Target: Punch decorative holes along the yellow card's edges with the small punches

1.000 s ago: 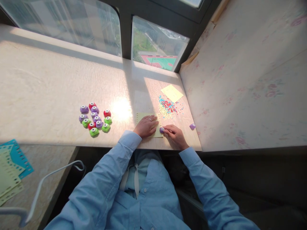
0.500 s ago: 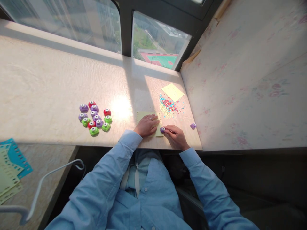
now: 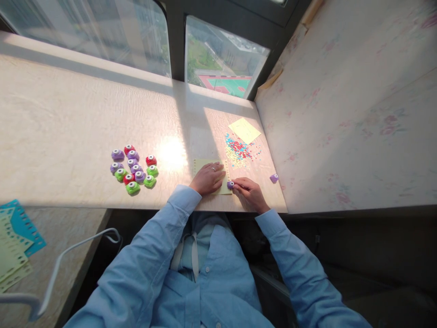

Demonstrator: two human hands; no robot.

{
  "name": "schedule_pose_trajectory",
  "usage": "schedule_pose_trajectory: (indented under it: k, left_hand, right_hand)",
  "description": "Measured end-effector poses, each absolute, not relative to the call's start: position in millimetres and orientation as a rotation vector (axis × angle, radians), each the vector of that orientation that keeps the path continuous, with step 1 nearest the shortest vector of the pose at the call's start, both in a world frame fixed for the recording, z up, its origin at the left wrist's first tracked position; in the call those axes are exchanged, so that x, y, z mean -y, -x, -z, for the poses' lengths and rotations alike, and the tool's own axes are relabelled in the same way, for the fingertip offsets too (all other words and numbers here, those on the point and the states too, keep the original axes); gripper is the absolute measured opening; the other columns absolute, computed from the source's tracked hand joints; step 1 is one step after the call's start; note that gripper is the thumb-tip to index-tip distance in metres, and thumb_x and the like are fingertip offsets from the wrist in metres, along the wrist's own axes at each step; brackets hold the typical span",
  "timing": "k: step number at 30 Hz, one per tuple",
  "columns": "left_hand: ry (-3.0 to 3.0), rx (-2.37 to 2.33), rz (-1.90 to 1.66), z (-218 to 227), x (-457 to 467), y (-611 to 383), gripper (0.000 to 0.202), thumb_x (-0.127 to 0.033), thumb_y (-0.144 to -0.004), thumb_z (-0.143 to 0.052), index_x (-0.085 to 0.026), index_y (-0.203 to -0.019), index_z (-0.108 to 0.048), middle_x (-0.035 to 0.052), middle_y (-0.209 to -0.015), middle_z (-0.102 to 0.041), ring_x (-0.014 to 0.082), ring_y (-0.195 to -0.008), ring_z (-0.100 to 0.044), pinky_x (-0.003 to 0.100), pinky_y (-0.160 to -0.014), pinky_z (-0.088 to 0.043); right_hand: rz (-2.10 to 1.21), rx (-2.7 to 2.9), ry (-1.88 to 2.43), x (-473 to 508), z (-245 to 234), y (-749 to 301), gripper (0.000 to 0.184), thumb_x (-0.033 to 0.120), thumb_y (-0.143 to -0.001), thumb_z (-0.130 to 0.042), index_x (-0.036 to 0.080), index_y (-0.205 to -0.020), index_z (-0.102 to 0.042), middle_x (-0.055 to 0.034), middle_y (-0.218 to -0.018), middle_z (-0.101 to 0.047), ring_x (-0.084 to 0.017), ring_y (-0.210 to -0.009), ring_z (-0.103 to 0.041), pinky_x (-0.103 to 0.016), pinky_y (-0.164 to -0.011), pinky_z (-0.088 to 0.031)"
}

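A pale yellow sheet of paper (image 3: 221, 189) with punched holes along its side edges lies near the front of the table. My left hand (image 3: 209, 178) rests flat on it, fingers stretched out, a ring on one finger. At the paper's right edge sits a small purple craft punch (image 3: 230, 185) with a round white button. My right hand (image 3: 251, 191) grips this punch from the right between thumb and fingers. Just beyond the paper lies a heap of tiny punched bits (image 3: 239, 150) in blue, red and yellow.
Several purple, red and green punches (image 3: 133, 187) stand grouped on the left. Another purple punch (image 3: 274, 178) is near the right table edge. A yellow sheet (image 3: 245, 130) lies behind the bits. Punched blue paper (image 3: 29, 230) and a white cable (image 3: 58, 264) are at lower left. A floral wall (image 3: 341, 136) borders the right.
The view has shifted very slightly. My hands, the paper and the gripped punch keep almost the same places.
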State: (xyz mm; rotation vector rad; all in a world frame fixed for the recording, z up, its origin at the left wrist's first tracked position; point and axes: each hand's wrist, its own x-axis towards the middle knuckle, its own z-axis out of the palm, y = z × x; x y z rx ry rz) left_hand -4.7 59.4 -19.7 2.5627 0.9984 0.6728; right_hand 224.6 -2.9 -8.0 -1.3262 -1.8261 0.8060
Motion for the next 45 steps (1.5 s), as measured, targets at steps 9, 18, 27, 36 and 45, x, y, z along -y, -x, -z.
schedule_pose_trajectory:
  k: [9,18,27,36,45]
  left_hand:
    - [-2.591,-1.004,-0.649,19.6,-59.7,4.4,0.031,-0.03,-0.094,-0.051,-0.022,-0.118,-0.069,0.0116,-0.138,-0.062,0.0296,-0.136,-0.051,0.048,-0.112,-0.043]
    - [-2.585,-1.001,-0.662,21.4,-60.1,5.1,0.032,-0.031,-0.095,-0.05,-0.021,-0.119,-0.069,0.0116,-0.139,-0.062,0.0301,-0.136,-0.052,0.049,-0.111,-0.043]
    - [-2.595,-1.003,-0.662,21.1,-60.1,4.1,0.031,-0.03,-0.095,-0.052,-0.02,-0.119,-0.069,0.0118,-0.139,-0.062,0.0298,-0.136,-0.052,0.047,-0.112,-0.043]
    - [-2.582,-0.988,-0.69,25.7,-61.0,4.2,0.031,-0.03,-0.096,-0.05,-0.019,-0.117,-0.069,0.0124,-0.138,-0.062,0.03,-0.136,-0.051,0.047,-0.112,-0.042]
    - [-2.578,-0.964,-0.716,28.6,-63.7,3.3,0.029,-0.029,-0.093,-0.052,-0.02,-0.115,-0.07,0.012,-0.137,-0.063,0.0294,-0.134,-0.052,0.048,-0.112,-0.042]
  right_hand:
    - [-0.836,1.775,1.363,1.4,6.5,-223.2,0.027,0.047,-0.088,-0.069,0.026,-0.101,-0.078,-0.0077,-0.104,-0.076,-0.024,-0.098,-0.07,-0.041,-0.092,-0.057]
    - [-1.118,1.42,1.526,-6.1,-11.5,-212.0,0.036,0.052,-0.078,-0.074,0.018,-0.085,-0.067,-0.0027,-0.075,-0.07,-0.015,-0.061,-0.064,-0.029,-0.056,-0.057]
    - [-1.435,1.351,1.622,-15.4,-29.1,-205.8,0.047,0.056,-0.062,-0.084,0.019,-0.071,-0.056,0.0016,-0.06,-0.063,-0.009,-0.045,-0.049,-0.021,-0.04,-0.037]
    - [-1.22,1.605,2.065,-38.6,-36.6,-191.1,0.031,0.019,-0.065,-0.079,0.021,-0.074,-0.049,0.0082,-0.059,-0.05,-0.009,-0.055,-0.045,-0.022,-0.051,-0.034]
    - [-1.128,1.739,2.31,-55.0,-40.1,-180.8,0.032,0.006,-0.063,-0.078,0.02,-0.061,-0.049,0.0068,-0.051,-0.046,-0.011,-0.056,-0.043,-0.025,-0.056,-0.029]
